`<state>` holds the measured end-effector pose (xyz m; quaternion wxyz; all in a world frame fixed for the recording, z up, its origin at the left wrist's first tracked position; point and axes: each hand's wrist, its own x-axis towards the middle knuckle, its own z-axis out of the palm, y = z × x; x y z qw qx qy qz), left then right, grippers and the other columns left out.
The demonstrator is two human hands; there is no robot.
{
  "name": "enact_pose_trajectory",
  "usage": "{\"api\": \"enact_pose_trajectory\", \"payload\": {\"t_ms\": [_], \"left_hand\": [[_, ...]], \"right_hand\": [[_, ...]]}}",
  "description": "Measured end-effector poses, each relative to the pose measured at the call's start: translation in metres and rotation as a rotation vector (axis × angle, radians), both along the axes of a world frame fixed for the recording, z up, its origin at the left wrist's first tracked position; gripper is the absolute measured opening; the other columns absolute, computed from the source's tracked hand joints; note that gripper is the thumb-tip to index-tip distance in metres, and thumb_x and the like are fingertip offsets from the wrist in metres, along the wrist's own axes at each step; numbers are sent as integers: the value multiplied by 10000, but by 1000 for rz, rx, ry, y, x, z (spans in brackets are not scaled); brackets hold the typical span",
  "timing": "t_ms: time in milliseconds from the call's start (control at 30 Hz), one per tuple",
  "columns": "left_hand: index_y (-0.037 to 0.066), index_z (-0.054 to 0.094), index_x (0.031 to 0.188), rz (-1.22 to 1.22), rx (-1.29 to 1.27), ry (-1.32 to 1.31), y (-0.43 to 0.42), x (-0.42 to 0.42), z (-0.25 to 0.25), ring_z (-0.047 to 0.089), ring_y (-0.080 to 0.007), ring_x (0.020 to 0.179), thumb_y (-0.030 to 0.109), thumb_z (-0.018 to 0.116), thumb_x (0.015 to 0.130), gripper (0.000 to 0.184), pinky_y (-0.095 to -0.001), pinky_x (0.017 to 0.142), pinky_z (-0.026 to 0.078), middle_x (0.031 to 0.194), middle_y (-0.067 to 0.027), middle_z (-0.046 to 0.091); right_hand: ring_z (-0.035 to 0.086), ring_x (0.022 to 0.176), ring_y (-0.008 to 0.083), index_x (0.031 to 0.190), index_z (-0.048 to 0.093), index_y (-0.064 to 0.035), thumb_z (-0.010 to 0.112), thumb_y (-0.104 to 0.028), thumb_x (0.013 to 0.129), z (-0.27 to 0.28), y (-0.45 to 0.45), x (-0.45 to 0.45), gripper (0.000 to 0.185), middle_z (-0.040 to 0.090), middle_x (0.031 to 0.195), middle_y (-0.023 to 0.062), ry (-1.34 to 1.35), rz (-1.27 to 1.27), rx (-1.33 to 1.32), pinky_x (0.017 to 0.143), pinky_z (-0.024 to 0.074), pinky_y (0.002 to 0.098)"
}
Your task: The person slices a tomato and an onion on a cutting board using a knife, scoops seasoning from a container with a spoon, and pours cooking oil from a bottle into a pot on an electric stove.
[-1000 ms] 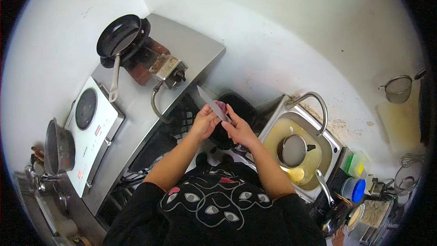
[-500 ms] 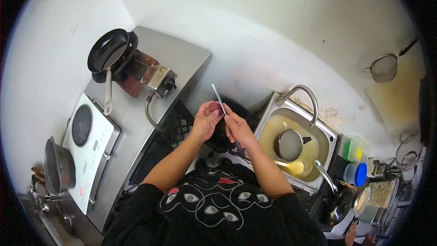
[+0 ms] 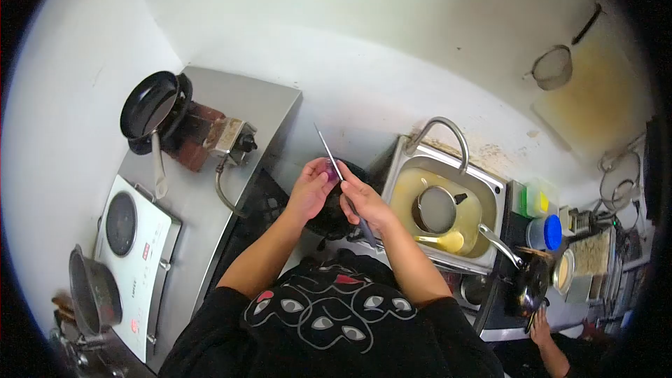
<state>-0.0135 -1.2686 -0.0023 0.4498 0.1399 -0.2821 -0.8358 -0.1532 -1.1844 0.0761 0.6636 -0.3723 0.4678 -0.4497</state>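
My left hand is closed around a small purple piece that looks like a red onion, mostly hidden by the fingers. In my right hand is a knife, its thin blade pointing up and away and lying against the onion. The knife's dark handle shows below my right palm. Both hands are close together, above a dark bin on the floor.
On the right, a sink holds cloudy water, a pot and a yellow ladle. Left, a steel counter bears a frying pan and a white hotplate. A co-worker's hand is at lower right.
The view has shifted, and more of a co-worker's hand and arm shows at lower right. My hands stay together, with the knife blade seen more edge-on.
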Motion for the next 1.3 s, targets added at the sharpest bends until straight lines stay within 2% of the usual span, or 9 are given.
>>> {"api": "enact_pose_trajectory", "payload": {"t_ms": [100,233,433,733,833,933,1033,1133,1300], "left_hand": [[78,462,1165,-52,-7,11,1,-4,2,514,-179,1090,20,564,856,331,-386,962,427,1147,-47,523],[90,458,1189,-203,8,46,0,-5,8,527,-181,1070,76,595,853,363,-374,924,446,1161,-46,528],[70,450,1238,-389,82,128,0,-2,16,563,-192,987,235,557,897,394,-345,842,477,1169,-81,547],[39,420,1275,-367,59,86,-2,9,14,583,-233,943,225,544,899,437,-350,850,478,1157,-104,549],[66,415,1267,-392,54,109,-4,17,19,576,-217,972,191,582,876,444,-352,875,467,1124,-94,553],[95,409,1289,-339,84,108,-7,27,14,582,-245,952,189,560,888,439,-357,860,478,1155,-107,546],[114,415,1289,-315,156,95,-12,38,10,581,-241,958,198,565,888,436,-352,850,485,1159,-108,542],[107,425,1279,-232,39,-83,-19,42,-8,584,-230,953,255,545,903,422,-344,834,491,1145,-104,551],[104,441,1260,-299,64,-35,-16,46,2,593,-216,904,306,529,907,416,-338,808,494,1135,-109,566]], "right_hand": [[376,408,69,1419,284,-241,424,-326,960,-3,6,-3,487,420,544,-6,35,-57,0,370,353,208],[370,401,75,1408,311,-243,430,-349,957,0,18,-11,479,408,523,-8,-100,-172,63,370,337,219],[349,374,87,1407,310,-242,425,-372,956,0,26,-22,484,403,501,-1,-200,-225,76,372,330,228],[356,377,90,1406,320,-210,424,-372,956,-9,13,-22,490,399,494,0,-38,-230,96,373,334,233],[362,377,96,1412,303,-210,422,-376,955,-19,2,-20,500,408,501,6,-16,-172,93,371,335,238],[367,379,99,1414,295,-229,422,-382,955,-21,-7,-14,501,418,514,10,-29,-155,126,370,334,237],[369,379,102,1412,296,-250,425,-388,953,-20,-13,-14,497,426,524,12,-114,-102,155,366,333,234],[373,381,98,1407,309,-254,434,-392,949,-22,-19,-8,494,434,529,13,-67,-73,151,363,337,235],[382,383,96,1401,325,-237,446,-401,942,-46,-34,-14,502,441,533,8,7,-120,163,365,347,238]]}}
